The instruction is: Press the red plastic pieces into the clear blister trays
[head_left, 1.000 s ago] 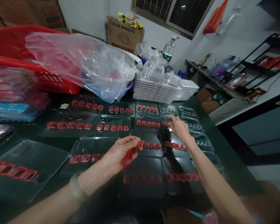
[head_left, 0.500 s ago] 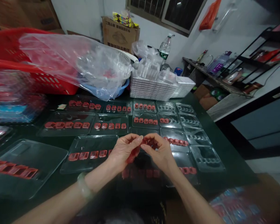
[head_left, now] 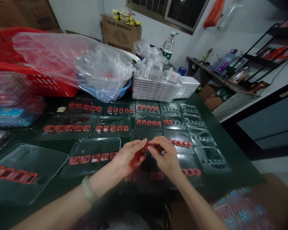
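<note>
My left hand (head_left: 127, 156) is curled round a small bunch of red plastic pieces (head_left: 137, 157) above the dark table. My right hand (head_left: 165, 156) meets it, its fingertips pinched on the red pieces at the top of the bunch. Under and around both hands lie several clear blister trays (head_left: 91, 156), most with a row of red pieces (head_left: 92, 158) in their pockets. The trays at the far right (head_left: 212, 159) show bare pockets. A pale bangle sits on my left wrist.
A red basket (head_left: 26, 68) and a clear plastic bag (head_left: 86, 64) stand at the back left. A stack of clear trays (head_left: 158, 89), a cardboard box (head_left: 121, 32) and a water bottle (head_left: 168, 48) stand behind. A shelf with clutter (head_left: 230, 76) runs along the right wall.
My right hand has come back from a tray at the far right and joined my left hand at the red pieces. The view has shifted slightly.
</note>
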### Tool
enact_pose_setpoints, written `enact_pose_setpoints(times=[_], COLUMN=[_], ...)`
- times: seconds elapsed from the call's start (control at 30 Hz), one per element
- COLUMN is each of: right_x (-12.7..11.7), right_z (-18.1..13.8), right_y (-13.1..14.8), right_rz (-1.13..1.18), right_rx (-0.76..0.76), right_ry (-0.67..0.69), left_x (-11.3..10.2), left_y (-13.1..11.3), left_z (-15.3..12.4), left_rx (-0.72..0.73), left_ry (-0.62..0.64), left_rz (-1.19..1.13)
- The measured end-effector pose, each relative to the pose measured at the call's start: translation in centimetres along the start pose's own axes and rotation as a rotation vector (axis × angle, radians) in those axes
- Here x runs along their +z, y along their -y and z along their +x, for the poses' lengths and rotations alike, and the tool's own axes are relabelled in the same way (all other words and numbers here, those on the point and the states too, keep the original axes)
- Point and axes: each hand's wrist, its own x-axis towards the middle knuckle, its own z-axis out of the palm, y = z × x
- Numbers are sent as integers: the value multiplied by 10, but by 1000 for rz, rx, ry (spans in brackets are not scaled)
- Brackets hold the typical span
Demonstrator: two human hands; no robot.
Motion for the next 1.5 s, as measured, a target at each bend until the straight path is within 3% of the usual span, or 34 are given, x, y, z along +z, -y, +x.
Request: enact_pose_setpoints(times=[0.17,0.37,0.47,0.57,0.67,0.77,0.97,1.3,1.5], right_x=[-6,-15,-30,-61,-95,-116,-115,-105,-110], right_z=[-3,-5,0,23,61,93,112,114,119], right_y=[4,3,-6,-33,-74,-111,-134,-136,-119], right_rz=[-223,-173,-202,-316,-566,-760,-901,-1090,-1134], right_rx=[-105,-126,-95,-25,64,153,212,275,306], right_ry=[51,157,168,24,-247,-276,-196,-33,23], left_x=[6,11,8,4,2,1,1,-3,-10], left_y=[-3,-5,-5,-8,-11,-15,-19,-17,-17], left_z=[5,10,14,16,16,14,13,18,25], left_rx=[-140,-282,-350,-371,-371,-363,-355,-351,-332], left_ry=[-40,-69,-29,30,65,77,8,45,117], left_rz=[-60,41,54,23,-22,-32,-90,-123,-189])
